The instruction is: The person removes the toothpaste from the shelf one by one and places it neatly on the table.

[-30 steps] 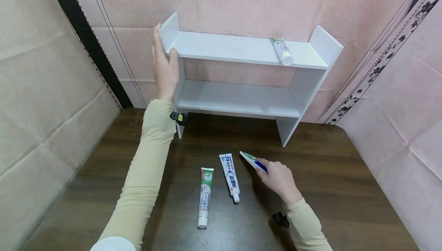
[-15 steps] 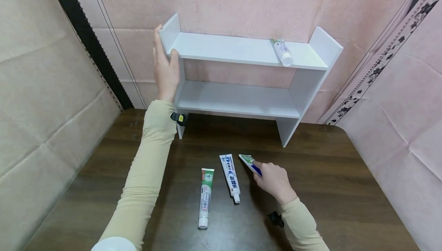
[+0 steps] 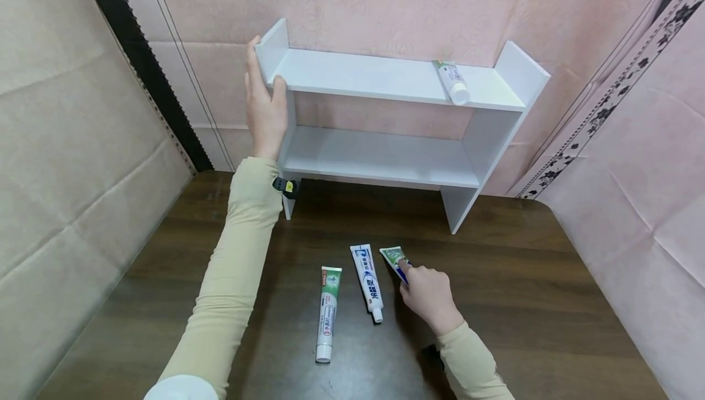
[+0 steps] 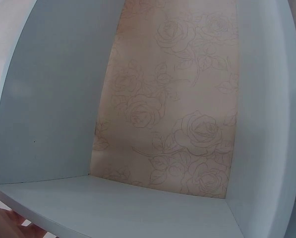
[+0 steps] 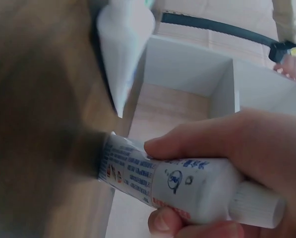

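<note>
At the brown bench, with the green-ended tube gripped in the right hand just beside the blue-lettered tube, squeeze only lightly to spare the soft-looking body, and steady the white shelf by the side clasped in the left hand.

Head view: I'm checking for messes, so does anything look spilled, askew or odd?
No spill shows. Slightly odd: the tube on the top shelf has its cap right at the front edge, which seems precarious.

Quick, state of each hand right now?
Left hand: closed, gripping the white two-tier shelf unit by its left side.
Right hand: closed, holding a white, green and blue toothpaste tube.
</note>
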`<action>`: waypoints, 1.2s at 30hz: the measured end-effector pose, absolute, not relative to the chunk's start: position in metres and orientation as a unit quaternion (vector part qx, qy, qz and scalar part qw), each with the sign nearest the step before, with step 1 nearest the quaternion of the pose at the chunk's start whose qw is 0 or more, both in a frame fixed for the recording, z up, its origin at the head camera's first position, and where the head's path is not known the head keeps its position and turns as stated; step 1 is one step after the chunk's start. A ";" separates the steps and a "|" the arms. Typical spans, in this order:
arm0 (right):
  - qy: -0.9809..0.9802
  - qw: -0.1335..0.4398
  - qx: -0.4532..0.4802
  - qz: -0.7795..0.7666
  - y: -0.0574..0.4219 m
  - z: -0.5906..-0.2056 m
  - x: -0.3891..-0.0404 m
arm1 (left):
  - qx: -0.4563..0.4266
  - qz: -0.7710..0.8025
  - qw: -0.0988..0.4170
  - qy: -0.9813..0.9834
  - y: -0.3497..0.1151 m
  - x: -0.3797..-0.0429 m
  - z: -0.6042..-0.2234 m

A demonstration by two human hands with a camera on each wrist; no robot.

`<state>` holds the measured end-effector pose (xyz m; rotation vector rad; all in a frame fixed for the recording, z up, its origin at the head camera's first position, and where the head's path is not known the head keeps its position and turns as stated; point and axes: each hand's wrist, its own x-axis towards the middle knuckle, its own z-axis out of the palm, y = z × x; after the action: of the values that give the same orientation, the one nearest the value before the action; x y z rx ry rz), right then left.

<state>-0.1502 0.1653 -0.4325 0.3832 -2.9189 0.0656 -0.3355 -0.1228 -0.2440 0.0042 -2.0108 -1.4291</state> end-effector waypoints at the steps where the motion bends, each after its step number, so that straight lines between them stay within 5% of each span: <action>1: -0.986 0.103 0.131 0.017 0.165 -0.434 -0.149 | 0.001 -0.546 0.331 -0.769 -0.123 -0.336 -0.244; 12: -0.983 0.126 0.135 0.003 0.160 -0.439 -0.145 | -0.006 -0.548 0.335 -0.766 -0.122 -0.335 -0.243; 26: -0.961 0.238 0.135 -0.038 0.146 -0.459 -0.137 | -0.003 -0.552 0.333 -0.764 -0.123 -0.336 -0.243; 36: -0.971 0.188 0.148 0.003 0.146 -0.464 -0.138 | 0.000 -0.547 0.335 -0.767 -0.122 -0.337 -0.243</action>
<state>-0.1382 0.1463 -0.4642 0.4161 -2.7321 0.0080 -0.3365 -0.1222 -0.2425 -0.0013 -2.0020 -1.4283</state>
